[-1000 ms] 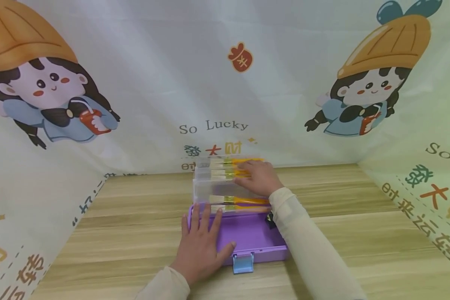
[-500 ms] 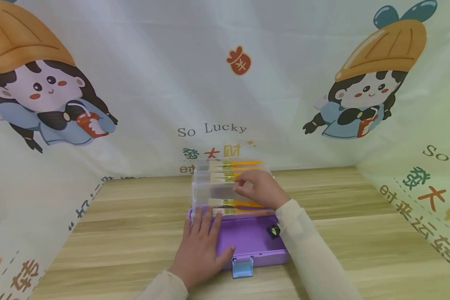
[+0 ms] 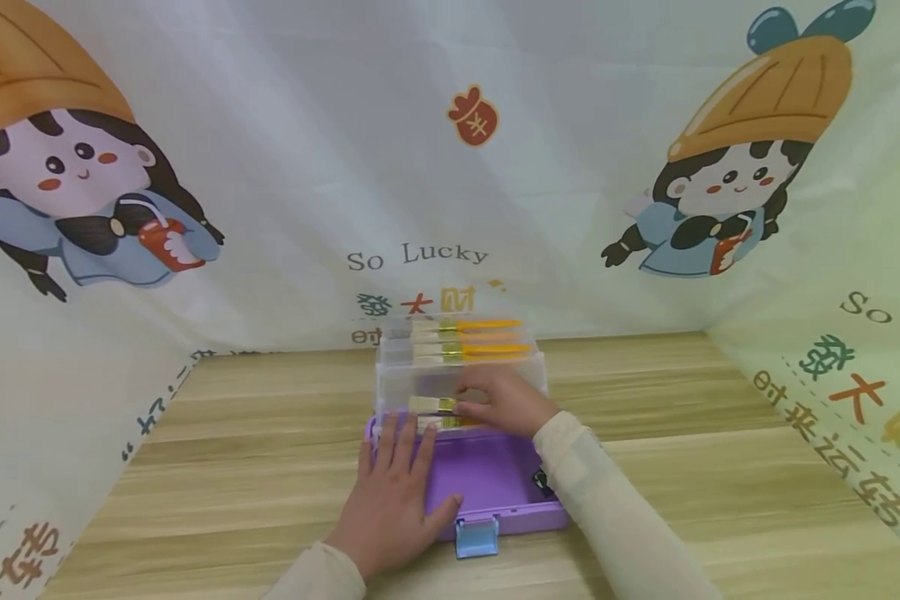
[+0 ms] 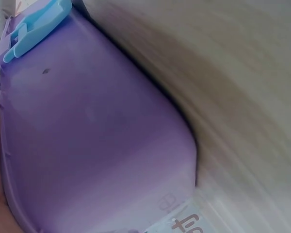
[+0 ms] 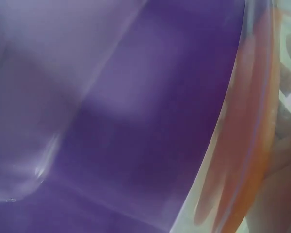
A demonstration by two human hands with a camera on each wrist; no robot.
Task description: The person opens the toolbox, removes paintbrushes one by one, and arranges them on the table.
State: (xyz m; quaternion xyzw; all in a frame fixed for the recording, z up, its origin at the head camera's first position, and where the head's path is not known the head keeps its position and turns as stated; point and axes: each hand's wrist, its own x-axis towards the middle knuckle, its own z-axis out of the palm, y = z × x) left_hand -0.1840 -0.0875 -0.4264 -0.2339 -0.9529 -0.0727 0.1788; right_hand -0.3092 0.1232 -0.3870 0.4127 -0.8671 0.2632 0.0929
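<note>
A purple case (image 3: 487, 471) with clear tiered trays (image 3: 412, 382) stands raised open on the wooden table. My left hand (image 3: 390, 500) lies with straight, spread fingers over its left edge; in the left wrist view the case's purple outer wall (image 4: 97, 116) and a blue latch (image 4: 39, 34) show beside it. With curled finger and thumb, my right hand (image 3: 506, 400) grips a paintbrush (image 3: 427, 405) in the lower tray, just behind its metal ferrule, hiding most of its handle. A second paintbrush (image 3: 435, 422) lies just below it. The right wrist view catches an orange handle (image 5: 257, 189) up close.
Two more paintbrushes, an upper one (image 3: 487, 325) and a lower one (image 3: 495, 350), lie in the upper trays with yellow handles to the right. A small black object (image 3: 540, 481) sits in the case near my right sleeve. A printed cloth (image 3: 307, 167) hangs behind.
My right hand has come down from the upper trays' brushes to a brush in the lower tray, uncovering the upper yellow handles. The left hand stays on the case edge.
</note>
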